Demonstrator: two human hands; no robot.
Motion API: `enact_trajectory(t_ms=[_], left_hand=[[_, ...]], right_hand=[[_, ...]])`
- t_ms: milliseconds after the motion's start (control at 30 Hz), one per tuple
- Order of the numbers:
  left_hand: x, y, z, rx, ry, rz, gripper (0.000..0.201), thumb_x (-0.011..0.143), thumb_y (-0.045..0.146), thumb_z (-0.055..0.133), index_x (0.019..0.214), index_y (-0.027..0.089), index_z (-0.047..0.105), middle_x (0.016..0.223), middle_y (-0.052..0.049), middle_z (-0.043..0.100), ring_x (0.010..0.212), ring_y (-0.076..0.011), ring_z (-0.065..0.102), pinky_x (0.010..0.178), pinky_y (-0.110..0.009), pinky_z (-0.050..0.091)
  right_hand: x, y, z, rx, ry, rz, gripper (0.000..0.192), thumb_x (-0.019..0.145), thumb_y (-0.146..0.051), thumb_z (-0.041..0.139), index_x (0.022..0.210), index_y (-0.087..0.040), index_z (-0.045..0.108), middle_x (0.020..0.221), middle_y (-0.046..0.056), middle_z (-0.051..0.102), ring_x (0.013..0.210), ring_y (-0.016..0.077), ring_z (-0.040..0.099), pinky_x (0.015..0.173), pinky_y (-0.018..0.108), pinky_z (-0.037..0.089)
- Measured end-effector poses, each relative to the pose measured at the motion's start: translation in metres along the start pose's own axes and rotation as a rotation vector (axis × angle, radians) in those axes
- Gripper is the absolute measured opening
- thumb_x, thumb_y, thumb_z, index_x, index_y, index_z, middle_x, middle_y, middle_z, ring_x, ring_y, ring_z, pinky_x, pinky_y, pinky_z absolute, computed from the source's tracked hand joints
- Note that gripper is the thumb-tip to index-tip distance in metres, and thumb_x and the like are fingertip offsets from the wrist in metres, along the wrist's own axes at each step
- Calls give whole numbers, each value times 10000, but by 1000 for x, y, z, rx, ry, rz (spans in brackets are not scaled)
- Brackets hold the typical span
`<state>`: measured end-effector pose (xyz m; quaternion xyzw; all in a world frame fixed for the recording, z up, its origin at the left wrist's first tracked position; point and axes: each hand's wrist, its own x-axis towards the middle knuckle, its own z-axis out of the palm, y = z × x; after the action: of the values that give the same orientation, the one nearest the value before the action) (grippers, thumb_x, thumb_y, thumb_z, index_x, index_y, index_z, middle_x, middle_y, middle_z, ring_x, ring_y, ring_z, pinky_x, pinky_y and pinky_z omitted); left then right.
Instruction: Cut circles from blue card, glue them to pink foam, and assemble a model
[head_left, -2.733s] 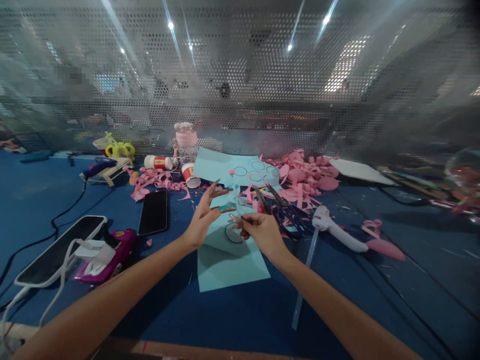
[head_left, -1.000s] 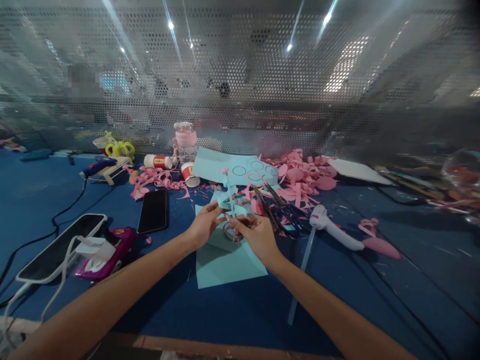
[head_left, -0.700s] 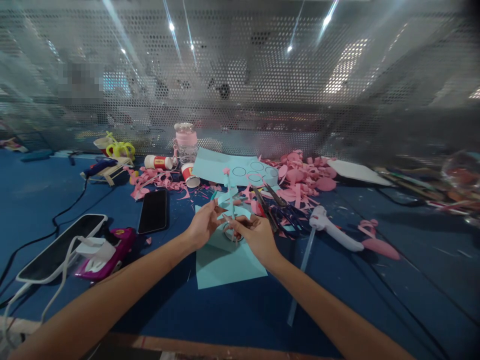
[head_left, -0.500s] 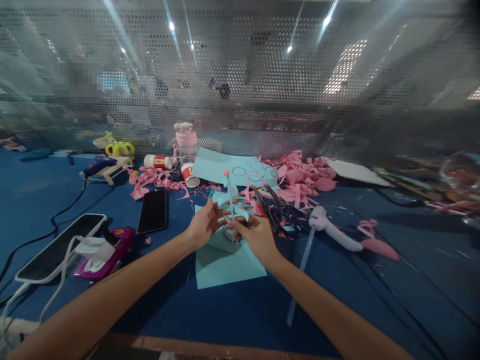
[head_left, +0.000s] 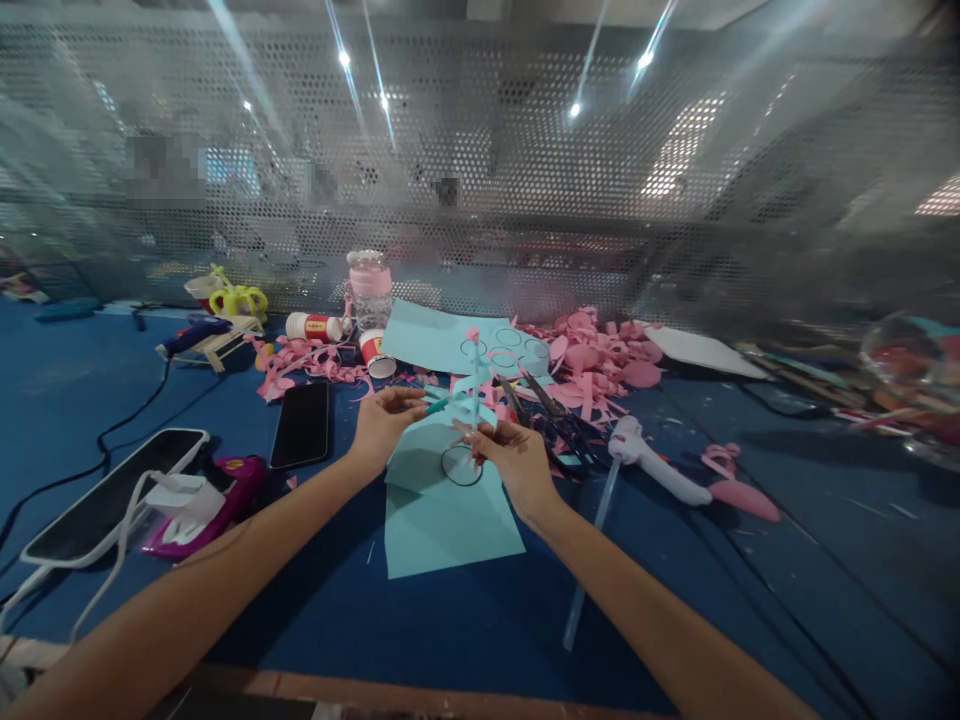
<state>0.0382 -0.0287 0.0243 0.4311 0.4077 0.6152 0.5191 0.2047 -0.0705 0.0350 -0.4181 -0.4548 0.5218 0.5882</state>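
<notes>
Since the frame half a second ago both hands have lifted the thin stick with pale-blue paper leaves and a pink tip (head_left: 472,385) above the near pale-blue paper sheet (head_left: 442,510). The left hand (head_left: 384,420) pinches one leaf; the right hand (head_left: 510,458) pinches the stem's base. It looks light, flimsy and tearable, best gripped at the stem. One stick, two blue sheets.

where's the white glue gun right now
In the head view, the white glue gun lies on the blue table, right of the right hand, beside the scissors.
</notes>
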Motion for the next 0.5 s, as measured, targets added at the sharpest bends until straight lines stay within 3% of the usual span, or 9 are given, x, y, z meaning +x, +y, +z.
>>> enact_trajectory(t_ms=[67, 233, 367, 500], left_hand=[[0, 3, -2, 27, 32, -16, 278, 494, 240, 813, 710, 130, 675, 644, -36, 691, 619, -168, 640, 682, -312, 501], [1, 2, -2, -82, -20, 8, 374, 528, 301, 797, 848, 137, 695, 779, -52, 721, 771, -194, 669, 807, -333, 492], [0, 4, -3, 36, 1, -49, 350, 480, 274, 812, 775, 124, 699, 696, -57, 714, 684, -197, 670, 692, -314, 518], [-1, 8, -5, 206, 81, -22, 269, 436, 218, 818, 639, 117, 674, 568, -36, 679, 543, -164, 636, 555, -260, 501]], right_hand=[[2, 1, -3, 15, -24, 13, 204, 521, -307, 784, 583, -147, 674, 549, 15, 644, 445, 93, 530, 435, 220, 441], [5, 0, -7, 22, -49, 22, 189, 560, -313, 762, 637, -149, 709, 597, 38, 679, 444, 87, 529, 422, 215, 443], [6, 1, -7, 17, -40, 23, 193, 545, -315, 771, 630, -151, 713, 592, 35, 683, 427, 83, 524, 415, 214, 443], [6, 3, -7, 10, -54, 27, 193, 546, -314, 772, 642, -154, 723, 580, 32, 682, 422, 80, 528, 415, 205, 436]])
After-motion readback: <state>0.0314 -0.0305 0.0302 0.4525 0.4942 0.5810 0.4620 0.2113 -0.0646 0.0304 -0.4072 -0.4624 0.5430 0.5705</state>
